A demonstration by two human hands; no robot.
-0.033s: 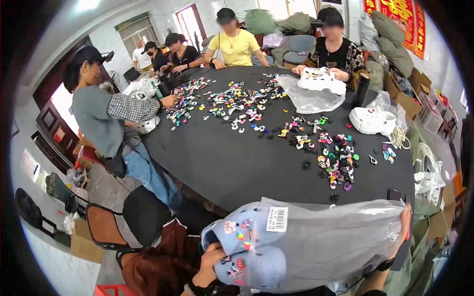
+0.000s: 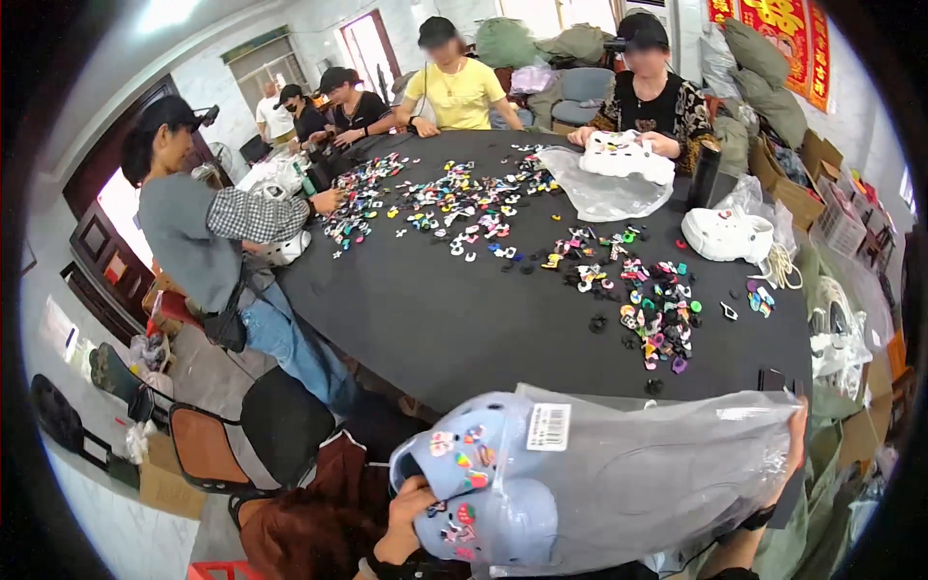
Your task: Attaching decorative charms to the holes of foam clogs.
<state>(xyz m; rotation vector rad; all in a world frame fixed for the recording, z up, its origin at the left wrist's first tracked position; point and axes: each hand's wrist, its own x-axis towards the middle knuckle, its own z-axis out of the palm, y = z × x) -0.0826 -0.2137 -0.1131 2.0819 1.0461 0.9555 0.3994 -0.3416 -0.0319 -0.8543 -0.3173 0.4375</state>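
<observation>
Head view is showing two blue clogs (image 2: 464, 425) by the near edge of one black table (image 2: 416, 314), the left hand (image 2: 410, 510) gripping their heel ends with curled fingers, the right (image 2: 797, 435) clasping one clear bag (image 2: 667, 474), apparently to hold it taut over the toes.
</observation>
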